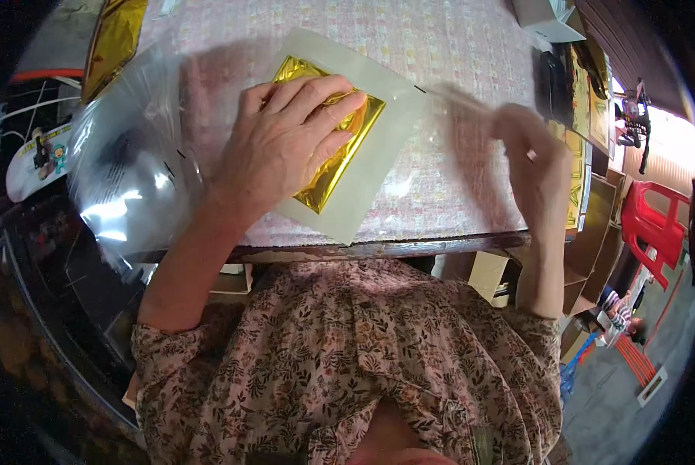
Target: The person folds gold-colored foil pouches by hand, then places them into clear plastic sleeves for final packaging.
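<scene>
My left hand [285,143] lies spread on a shiny gold foil packet [318,192], pressing on its upper face. The packet is on or inside a larger pale, translucent plastic sleeve [333,223]; I cannot tell which. My right hand [535,151] is raised to the right of it, smeared by motion, with its fingers curled in. A faint pale streak, perhaps a thin strip of film, runs from the sleeve's right corner toward those fingers. Clear plastic bags [122,194] lie beside my left forearm and hang over the table's left edge.
A pinkish patterned cloth [440,46] covers the table. A gold sheet [115,39] is at the far left corner. At the right edge are a black object [552,85] and a white box [547,19]. Cardboard boxes [595,248] and a red chair [651,229] stand beyond.
</scene>
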### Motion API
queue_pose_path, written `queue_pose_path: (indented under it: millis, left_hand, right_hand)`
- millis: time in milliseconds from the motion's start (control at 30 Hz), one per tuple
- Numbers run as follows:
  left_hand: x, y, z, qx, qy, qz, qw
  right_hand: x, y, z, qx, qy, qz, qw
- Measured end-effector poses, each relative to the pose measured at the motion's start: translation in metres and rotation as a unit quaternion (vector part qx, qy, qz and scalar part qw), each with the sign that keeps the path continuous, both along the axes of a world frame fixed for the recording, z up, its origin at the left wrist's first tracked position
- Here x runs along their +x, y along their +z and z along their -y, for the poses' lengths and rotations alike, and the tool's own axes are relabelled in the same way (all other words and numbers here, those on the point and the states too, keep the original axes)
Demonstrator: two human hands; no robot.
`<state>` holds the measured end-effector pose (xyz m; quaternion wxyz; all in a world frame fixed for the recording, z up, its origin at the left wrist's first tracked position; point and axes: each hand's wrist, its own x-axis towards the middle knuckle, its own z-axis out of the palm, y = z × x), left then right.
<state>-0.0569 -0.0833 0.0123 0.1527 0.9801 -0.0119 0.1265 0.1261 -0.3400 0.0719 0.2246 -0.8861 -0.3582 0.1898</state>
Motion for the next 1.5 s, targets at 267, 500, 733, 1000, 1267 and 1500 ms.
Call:
queue_pose_path:
  millis: [267, 500, 733, 1000, 1267, 1500]
  left_hand:
    - [0.0, 0.001, 0.001, -0.001, -0.002, 0.003, 1.0]
    - [-0.002, 0.001, 0.0, -0.039, -0.013, -0.022, 0.999]
    - [-0.001, 0.002, 0.0, -0.047, -0.008, -0.033, 0.998]
    - [0.0, -0.001, 0.002, -0.021, 0.006, -0.001, 1.0]
    - [-0.004, -0.004, 0.0, -0.026, 0.053, 0.04, 0.997]
    - [-0.004, -0.002, -0.001, -0.01, 0.124, 0.063, 0.99]
  right_hand:
    - [-0.054, -0.044, -0.038, 0.111, 0.217, 0.217, 0.945]
    - [-0.053, -0.055, -0.04, 0.096, 0.223, 0.257, 0.936]
    - [-0.053, -0.055, -0.042, 0.095, 0.214, 0.238, 0.943]
    - [-0.05, -0.058, -0.04, 0.12, 0.217, 0.229, 0.941]
    - [-0.051, -0.059, -0.037, 0.125, 0.217, 0.223, 0.942]
    - [-0.048, -0.061, -0.038, 0.116, 0.215, 0.241, 0.939]
